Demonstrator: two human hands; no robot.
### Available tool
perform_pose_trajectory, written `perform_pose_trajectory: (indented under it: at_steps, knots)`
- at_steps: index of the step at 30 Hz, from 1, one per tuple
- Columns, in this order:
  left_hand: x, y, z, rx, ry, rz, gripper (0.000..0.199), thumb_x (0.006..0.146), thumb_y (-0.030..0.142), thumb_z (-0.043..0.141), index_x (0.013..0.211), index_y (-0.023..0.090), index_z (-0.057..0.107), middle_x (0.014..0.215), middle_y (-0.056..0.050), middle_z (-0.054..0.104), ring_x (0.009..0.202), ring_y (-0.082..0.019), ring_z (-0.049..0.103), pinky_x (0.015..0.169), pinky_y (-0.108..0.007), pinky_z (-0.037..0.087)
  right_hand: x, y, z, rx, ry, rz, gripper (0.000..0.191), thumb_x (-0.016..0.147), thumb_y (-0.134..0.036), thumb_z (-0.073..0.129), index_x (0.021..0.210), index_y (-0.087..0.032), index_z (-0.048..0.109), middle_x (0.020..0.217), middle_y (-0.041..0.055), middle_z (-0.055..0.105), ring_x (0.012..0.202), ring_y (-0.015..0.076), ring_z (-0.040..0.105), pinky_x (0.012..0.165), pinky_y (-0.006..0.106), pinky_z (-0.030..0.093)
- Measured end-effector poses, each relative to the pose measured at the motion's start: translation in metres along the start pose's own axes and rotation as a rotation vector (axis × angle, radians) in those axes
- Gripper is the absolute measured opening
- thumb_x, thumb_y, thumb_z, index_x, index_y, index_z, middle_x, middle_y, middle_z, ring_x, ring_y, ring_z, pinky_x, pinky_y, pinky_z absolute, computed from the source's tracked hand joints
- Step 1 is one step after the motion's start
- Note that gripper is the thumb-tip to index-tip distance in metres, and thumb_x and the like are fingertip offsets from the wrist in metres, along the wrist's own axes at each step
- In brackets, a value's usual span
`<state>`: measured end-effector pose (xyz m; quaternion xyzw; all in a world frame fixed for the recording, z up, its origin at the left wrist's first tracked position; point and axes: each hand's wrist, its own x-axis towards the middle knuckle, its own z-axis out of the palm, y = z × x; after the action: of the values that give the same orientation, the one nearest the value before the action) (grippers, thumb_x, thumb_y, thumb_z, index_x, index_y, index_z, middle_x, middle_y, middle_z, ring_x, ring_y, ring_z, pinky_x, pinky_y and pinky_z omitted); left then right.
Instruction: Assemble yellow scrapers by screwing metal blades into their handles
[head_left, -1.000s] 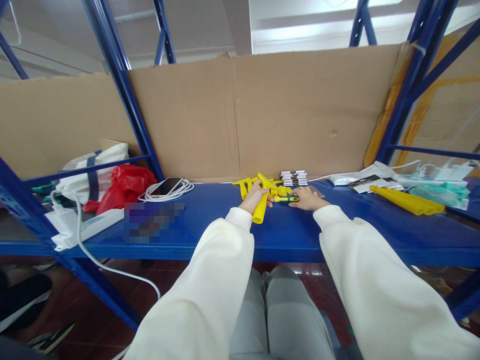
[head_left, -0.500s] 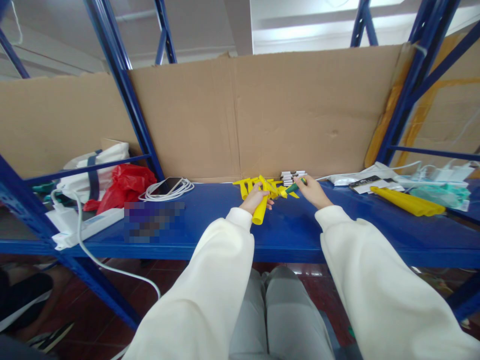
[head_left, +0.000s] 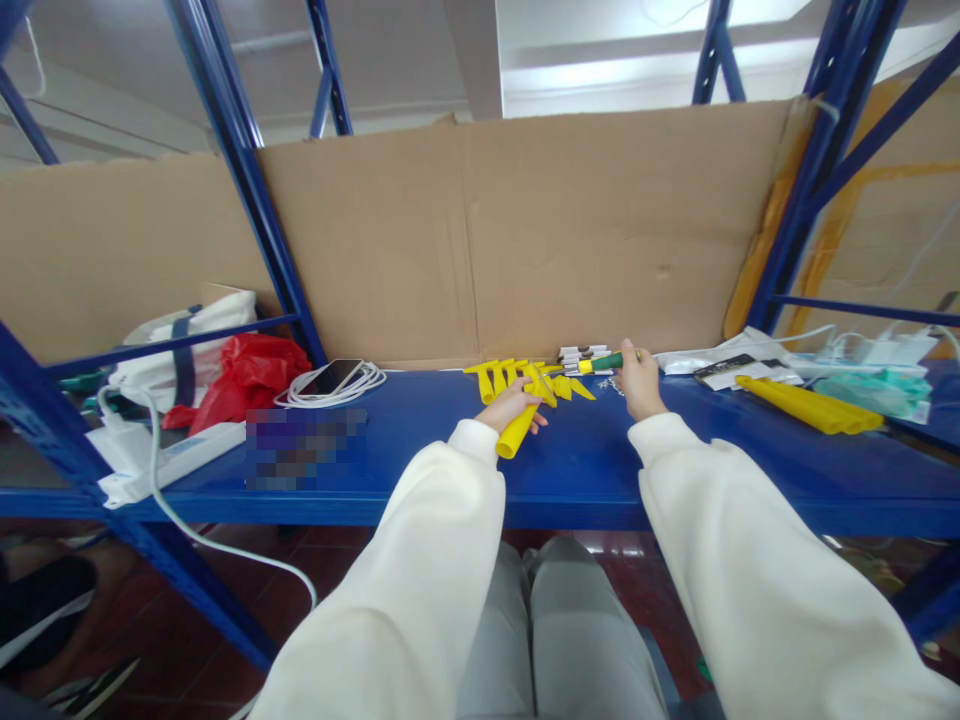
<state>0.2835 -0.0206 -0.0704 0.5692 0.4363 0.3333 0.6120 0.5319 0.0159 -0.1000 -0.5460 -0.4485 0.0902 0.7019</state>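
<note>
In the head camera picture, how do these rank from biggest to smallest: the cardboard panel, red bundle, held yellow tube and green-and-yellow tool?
Largest to smallest by visible area:
1. Cardboard panel
2. Red bundle
3. Yellow tube, partly hidden by the left hand
4. Green-and-yellow tool, partly hidden by the right hand

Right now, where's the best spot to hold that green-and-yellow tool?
Probably by its thick handle, coming from the right, where the right hand grips it: the handle slants up rightward, and the other end points left toward the yellow tube.
</note>
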Motion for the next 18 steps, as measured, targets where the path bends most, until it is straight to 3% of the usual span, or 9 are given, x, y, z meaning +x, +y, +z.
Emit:
perform_pose_trajectory:
  at_steps: [11, 18]
  knots:
    - [0.0043, -0.0029, -0.0014, 0.004, -0.023, -0.006, 0.084, 0.095, 0.008, 0.057, 0.171, 0.02, 0.025, 0.13, -0.02, 0.072, 0.051, -0.012, 0.069, 0.043, -0.022, 0.05, -0.0041, -0.0028, 0.0, -0.008, -0.031, 0.044, 0.055, 0.091, -0.081, 0.055, 0.088, -0.026, 0.059, 0.077, 0.0042, 0.064, 0.085, 0.0263, 0.068, 0.082, 0.041, 0.057]
    - [0.0035, -0.0037, -0.0025, -0.031, -0.058, -0.007, 0.088, 0.092, 0.009, 0.056, 0.173, 0.022, 0.022, 0.136, -0.024, 0.07, 0.052, -0.014, 0.069, 0.041, -0.023, 0.05, -0.004, -0.0023, -0.0002, 0.004, -0.033, -0.027, 0.058, 0.089, -0.084, 0.054, 0.089, -0.026, 0.058, 0.074, 0.0015, 0.06, 0.079, 0.0245, 0.065, 0.08, 0.039, 0.057]
